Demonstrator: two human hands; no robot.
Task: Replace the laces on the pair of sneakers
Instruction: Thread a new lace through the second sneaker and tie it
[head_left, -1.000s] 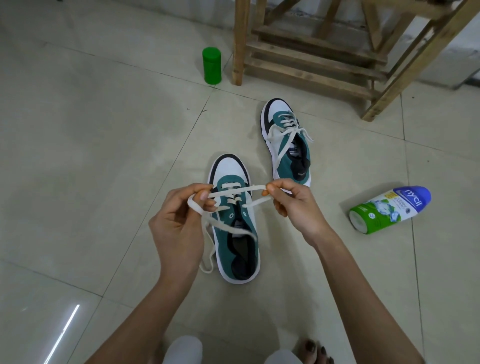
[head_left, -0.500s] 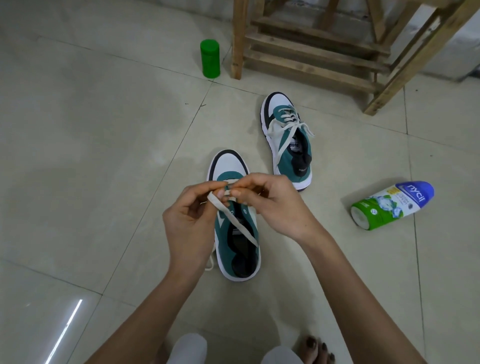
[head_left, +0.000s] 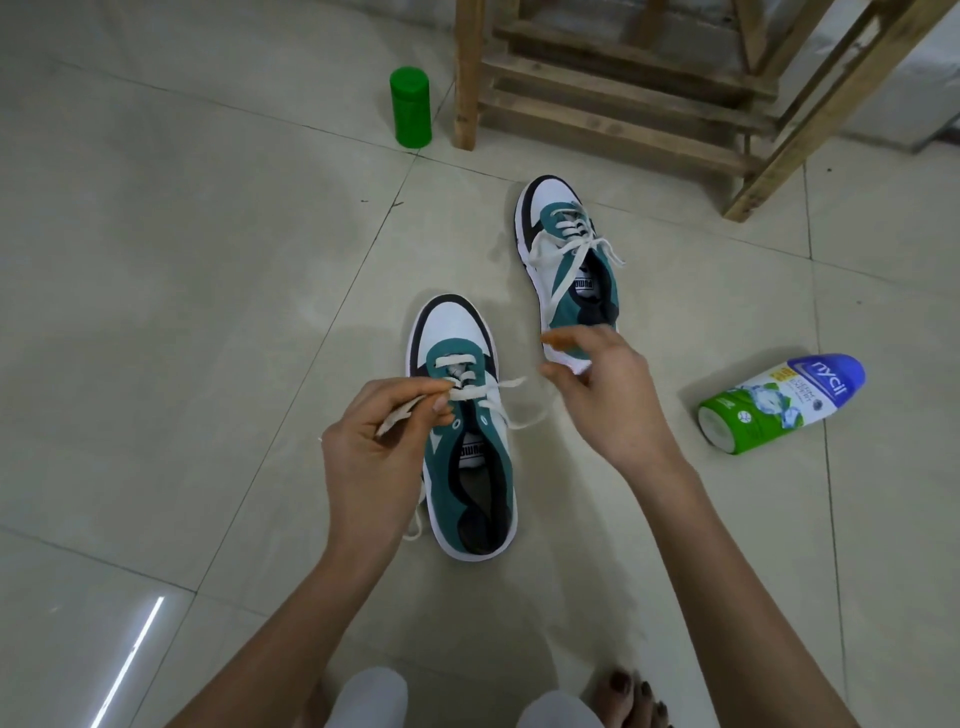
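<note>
Open floor (head_left: 182, 312) left of near sneaker (head_left: 452, 332); far sneaker (head_left: 569, 288), bottle (head_left: 779, 402) (lying) crowd right.

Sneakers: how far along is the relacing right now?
Done: the far sneaker is laced over its lower rows, ends loose. In hand: the left hand pinches one lace end on the near sneaker, laced only near the toe; the right hand is open. Left: its upper eyelets and tying both.

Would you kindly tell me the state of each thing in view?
near sneaker: upright, laced at lower eyelets only.
far sneaker: upright, partly laced, untied.
lace: threaded in near sneaker, one end pinched.
left hand: pinching the lace.
right hand: open, blurred.
green jar: standing, capped.
bottle: lying on its side, capped.
</note>
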